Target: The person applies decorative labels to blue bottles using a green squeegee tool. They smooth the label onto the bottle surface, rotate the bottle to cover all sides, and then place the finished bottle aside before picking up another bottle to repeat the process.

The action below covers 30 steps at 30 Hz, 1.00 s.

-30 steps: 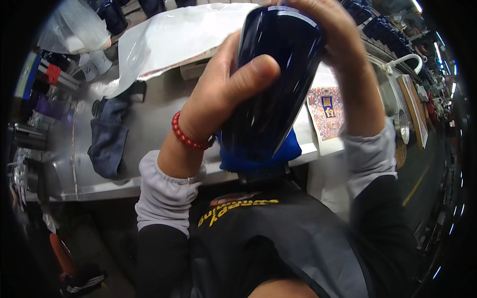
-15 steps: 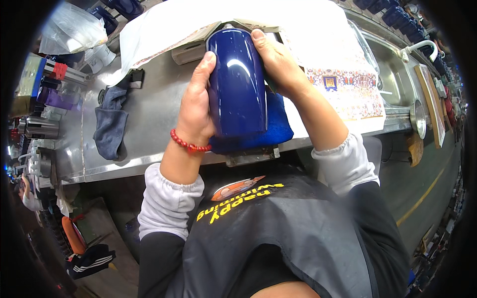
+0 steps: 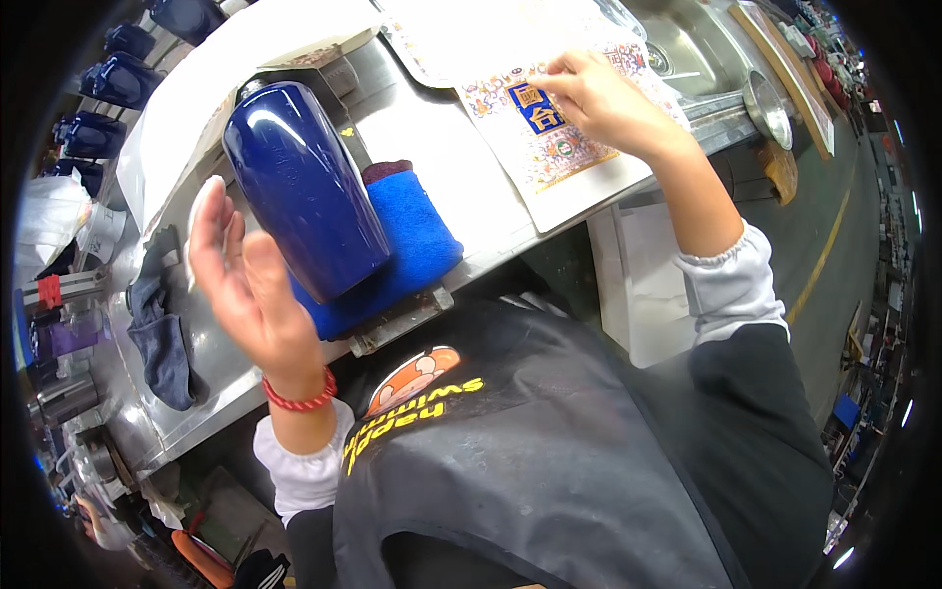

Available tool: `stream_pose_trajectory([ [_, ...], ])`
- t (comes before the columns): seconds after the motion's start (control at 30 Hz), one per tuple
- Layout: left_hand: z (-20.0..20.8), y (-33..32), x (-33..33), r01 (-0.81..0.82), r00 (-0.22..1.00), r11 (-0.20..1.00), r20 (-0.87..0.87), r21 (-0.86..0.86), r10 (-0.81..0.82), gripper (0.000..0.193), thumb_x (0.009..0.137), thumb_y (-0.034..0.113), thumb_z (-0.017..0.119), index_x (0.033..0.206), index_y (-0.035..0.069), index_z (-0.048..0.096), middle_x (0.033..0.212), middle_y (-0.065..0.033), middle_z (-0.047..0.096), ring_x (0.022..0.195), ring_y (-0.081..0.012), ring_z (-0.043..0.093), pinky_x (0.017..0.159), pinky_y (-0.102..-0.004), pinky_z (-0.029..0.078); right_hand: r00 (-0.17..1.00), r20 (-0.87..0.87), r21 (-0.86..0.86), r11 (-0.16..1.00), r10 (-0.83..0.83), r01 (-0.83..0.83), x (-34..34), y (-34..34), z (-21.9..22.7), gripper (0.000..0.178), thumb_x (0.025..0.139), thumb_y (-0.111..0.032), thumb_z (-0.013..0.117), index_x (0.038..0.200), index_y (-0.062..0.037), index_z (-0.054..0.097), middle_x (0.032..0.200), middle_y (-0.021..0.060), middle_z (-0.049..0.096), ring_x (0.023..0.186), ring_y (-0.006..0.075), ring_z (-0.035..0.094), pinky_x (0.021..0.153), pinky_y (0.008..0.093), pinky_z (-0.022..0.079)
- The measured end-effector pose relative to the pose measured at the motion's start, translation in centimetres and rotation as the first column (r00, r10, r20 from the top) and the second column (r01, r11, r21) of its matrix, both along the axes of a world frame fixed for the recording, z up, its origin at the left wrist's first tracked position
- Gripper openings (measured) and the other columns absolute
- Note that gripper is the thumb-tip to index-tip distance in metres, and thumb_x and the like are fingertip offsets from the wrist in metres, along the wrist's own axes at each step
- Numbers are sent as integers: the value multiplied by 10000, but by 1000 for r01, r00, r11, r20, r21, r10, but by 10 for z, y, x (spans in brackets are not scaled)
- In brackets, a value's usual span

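A glossy dark blue bottle (image 3: 309, 201) leans with its narrow neck away from me, its near end over a folded bright blue towel (image 3: 417, 231). My left hand (image 3: 245, 280) is raised at the bottle's left side, fingers apart and holding nothing. Whether its thumb touches the bottle, I cannot tell. Over to the right, my right hand (image 3: 608, 103) reaches across a sheet printed with a colourful pattern (image 3: 579, 152), its fingers bent but apart. Their tips are over or on the sheet beside a blue and gold label (image 3: 538, 110); contact is unclear.
A dark grey cloth (image 3: 162, 344) lies on the metal bench at the left. White paper (image 3: 196, 108) covers part of the far side. At the right are a metal sink (image 3: 677, 39) and a metal bowl (image 3: 765, 110). More dark blue bottles (image 3: 118, 79) stand at far left.
Both hands have let go of the bottle, which now rests over the towel. My right hand has moved right to the printed sheet; my left has opened beside the bottle. The view has tilted.
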<state>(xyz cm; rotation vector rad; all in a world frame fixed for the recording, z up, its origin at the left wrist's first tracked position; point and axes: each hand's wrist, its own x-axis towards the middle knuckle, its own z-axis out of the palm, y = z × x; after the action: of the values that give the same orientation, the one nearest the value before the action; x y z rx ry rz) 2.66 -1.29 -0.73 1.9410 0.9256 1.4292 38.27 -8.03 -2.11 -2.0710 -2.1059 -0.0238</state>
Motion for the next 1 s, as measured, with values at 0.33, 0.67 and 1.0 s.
stream_pose_trajectory([
  [0.33,-19,-20,141,520,830,479,551,-707,-87,317,948,190,673,1197,-6,652,1181,-54,601,1062,-171,551,908,-336,440,991,129,20,1000,20,-22,0,-6,-38,470,885,-133,632,1340,-245,661,1344,61,572,1276,277,523,952,466,483],
  [0.67,-31,29,187,14,993,487,-44,-873,-107,342,841,274,737,1056,13,685,959,-39,608,835,-113,522,658,-259,408,971,-29,137,963,239,-233,29,1,-29,451,878,-24,677,1283,-221,706,1385,81,545,1304,300,515,1095,409,446],
  [1.0,-65,50,194,-146,884,760,-428,-633,-187,363,845,287,754,964,-55,722,848,-69,716,711,-142,634,678,-304,500,966,-142,231,956,215,-179,53,10,-29,325,944,-49,650,1252,-139,705,1348,111,557,1281,314,520,1077,378,458],
])
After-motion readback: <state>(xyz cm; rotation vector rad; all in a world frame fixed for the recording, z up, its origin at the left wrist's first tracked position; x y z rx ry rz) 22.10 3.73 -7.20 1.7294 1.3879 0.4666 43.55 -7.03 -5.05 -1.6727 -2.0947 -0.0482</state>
